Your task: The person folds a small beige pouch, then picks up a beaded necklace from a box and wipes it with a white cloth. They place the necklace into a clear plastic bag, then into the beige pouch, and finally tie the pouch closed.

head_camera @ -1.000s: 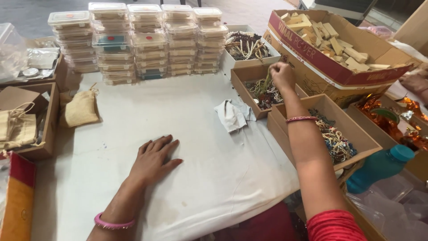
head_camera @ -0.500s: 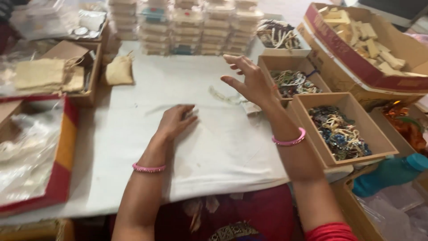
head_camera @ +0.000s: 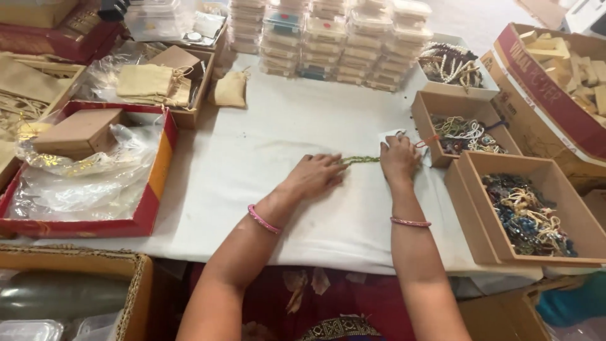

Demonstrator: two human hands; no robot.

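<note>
Here the worktop (head_camera: 252, 164) was covered with a white cloth, and both hands lay on it mid-surface. The left hand (head_camera: 315, 175) and the right hand (head_camera: 399, 159) each pinched one end of a green strand (head_camera: 361, 160) stretched flat between them, fingers closed on it. Box stacks (head_camera: 334, 38) stood at the far edge, bead trays (head_camera: 480, 189) lay to the right, and a red tray (head_camera: 151, 189) with plastic sat to the left.

The right hand (head_camera: 399, 159) has left the box and come down onto the desk (head_camera: 271, 126); a green beaded string (head_camera: 361, 160) (stretched flat) now lies between it and the left hand (head_camera: 315, 175).
</note>
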